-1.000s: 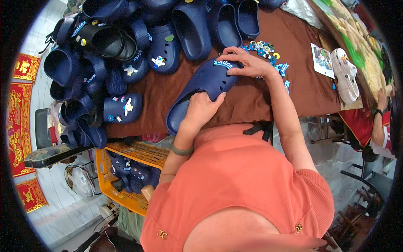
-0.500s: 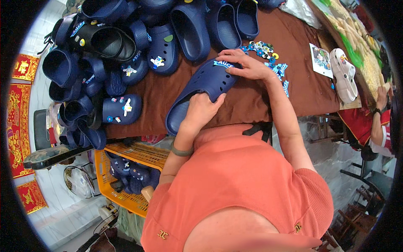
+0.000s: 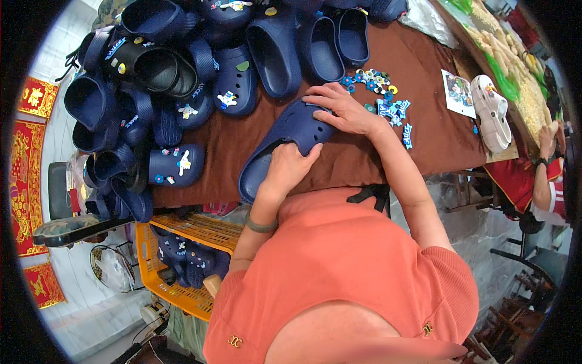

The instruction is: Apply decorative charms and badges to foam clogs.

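Note:
A navy clog (image 3: 284, 130) with holes in its upper lies tilted at the front of the brown-covered table. My left hand (image 3: 287, 170) reaches into its foot opening, the thumb outside on the upper, and grips it. Across the toe lies my right hand (image 3: 344, 110), its fingers curled over the upper and hiding part of it. No charm shows on the visible part of this clog. Just right of my right hand are blue-and-white star-like lettered charms (image 3: 397, 110). Behind them small round charms (image 3: 374, 80) lie in a cluster.
Navy clogs (image 3: 173, 165), some with charms, and a black clog (image 3: 159, 65) crowd the left and back. To the right are a picture card (image 3: 459, 93) and a white clog (image 3: 491, 112). An orange crate (image 3: 145, 258) stands below; another person's hand (image 3: 547, 138) is far right.
The lettered charm that showed on the toe under my right hand is out of sight now. My right hand has shifted slightly toward me, its fingers more curled. My left hand keeps its grip.

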`<state>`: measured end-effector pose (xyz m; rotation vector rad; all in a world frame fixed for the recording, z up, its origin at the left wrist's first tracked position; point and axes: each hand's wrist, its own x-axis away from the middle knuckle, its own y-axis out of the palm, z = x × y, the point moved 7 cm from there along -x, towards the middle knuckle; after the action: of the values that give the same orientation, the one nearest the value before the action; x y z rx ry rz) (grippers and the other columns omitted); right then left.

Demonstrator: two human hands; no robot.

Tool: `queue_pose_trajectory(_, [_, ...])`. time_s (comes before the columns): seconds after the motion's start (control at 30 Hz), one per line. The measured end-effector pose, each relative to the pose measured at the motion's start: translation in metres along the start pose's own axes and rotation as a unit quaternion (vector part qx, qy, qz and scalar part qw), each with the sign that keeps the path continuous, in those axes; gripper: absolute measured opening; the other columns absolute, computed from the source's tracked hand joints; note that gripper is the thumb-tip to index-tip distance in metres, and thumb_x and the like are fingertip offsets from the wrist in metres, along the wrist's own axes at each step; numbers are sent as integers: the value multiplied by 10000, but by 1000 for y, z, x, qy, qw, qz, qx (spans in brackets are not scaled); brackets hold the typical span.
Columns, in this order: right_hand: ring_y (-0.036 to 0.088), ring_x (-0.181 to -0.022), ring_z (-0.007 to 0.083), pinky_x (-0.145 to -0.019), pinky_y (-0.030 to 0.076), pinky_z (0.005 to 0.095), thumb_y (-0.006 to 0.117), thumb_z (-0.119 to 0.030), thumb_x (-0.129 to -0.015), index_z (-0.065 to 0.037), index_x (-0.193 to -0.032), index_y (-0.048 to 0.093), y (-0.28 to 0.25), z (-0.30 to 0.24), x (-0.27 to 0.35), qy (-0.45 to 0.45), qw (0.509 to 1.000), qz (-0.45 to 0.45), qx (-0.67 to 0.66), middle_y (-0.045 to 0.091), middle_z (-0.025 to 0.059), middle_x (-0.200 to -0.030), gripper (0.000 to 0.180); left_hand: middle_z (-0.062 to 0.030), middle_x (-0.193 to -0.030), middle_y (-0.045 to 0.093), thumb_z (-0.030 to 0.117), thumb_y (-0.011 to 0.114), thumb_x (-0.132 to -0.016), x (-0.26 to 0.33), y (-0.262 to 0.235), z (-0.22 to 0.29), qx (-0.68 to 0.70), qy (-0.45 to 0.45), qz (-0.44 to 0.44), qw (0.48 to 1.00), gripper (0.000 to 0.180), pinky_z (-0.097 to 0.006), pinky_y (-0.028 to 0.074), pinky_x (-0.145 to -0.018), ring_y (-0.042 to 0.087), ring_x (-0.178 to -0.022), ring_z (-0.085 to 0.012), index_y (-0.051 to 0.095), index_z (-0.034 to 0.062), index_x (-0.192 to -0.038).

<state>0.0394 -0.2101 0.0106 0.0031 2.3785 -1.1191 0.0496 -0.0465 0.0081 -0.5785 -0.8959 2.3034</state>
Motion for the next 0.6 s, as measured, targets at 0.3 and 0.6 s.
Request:
queue_pose_trajectory(0.3, [463,-1206,313,-1047,345,443,565,-190,-933,-77,-1248,593,1,-11,3,-33,988,105,106,562,89,-1292,336,-297,-701,629,335,720,-814,-1,0,-1,-15,-36,-20,999,436,-489,522,-663,637,-709,-463,652,-79,-696])
queue_pose_trajectory(0.6, [591,-1038,270,-930,435,398,639,-144,-882,-39,-1022,662,-2,-22,-2,-94,985,125,77,661,89,-1066,176,-293,-760,646,377,726,-821,-2,2,-3,2,-44,-36,998,470,-460,514,-679,660,-756,-433,654,-82,-749])
